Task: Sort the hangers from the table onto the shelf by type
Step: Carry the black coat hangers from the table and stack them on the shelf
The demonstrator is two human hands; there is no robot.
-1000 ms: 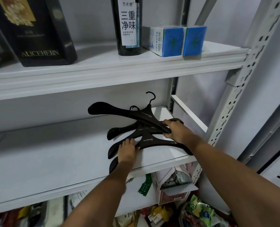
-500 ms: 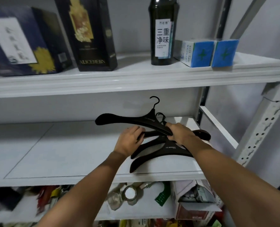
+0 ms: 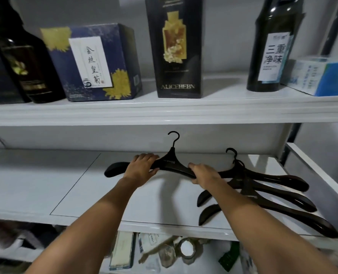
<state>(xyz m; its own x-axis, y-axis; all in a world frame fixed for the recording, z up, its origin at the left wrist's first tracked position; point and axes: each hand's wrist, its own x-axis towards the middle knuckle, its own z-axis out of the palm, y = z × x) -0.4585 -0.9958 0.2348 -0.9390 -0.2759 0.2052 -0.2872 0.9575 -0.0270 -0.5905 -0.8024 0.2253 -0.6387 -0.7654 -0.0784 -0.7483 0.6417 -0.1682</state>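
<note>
A black hanger (image 3: 171,163) with a thin wire hook is held just above the white middle shelf (image 3: 45,186). My left hand (image 3: 142,167) grips its left arm and my right hand (image 3: 205,175) grips its right arm. To the right, a pile of dark brown wooden hangers (image 3: 273,192) lies flat on the same shelf, hooks pointing toward the back wall. My right forearm covers part of the pile's left ends.
The upper shelf (image 3: 164,111) carries dark boxes, a blue and gold box (image 3: 93,64), a tall black ALICEHEBN box (image 3: 176,48), a dark bottle (image 3: 273,46) and blue-white cartons (image 3: 322,76). A lower shelf holds tape rolls and packets. A white side rail (image 3: 318,175) bounds the right.
Both hands have lifted the black hanger off the pile and carried it left. The pile of brown hangers now lies apart at the right. The camera has swung left.
</note>
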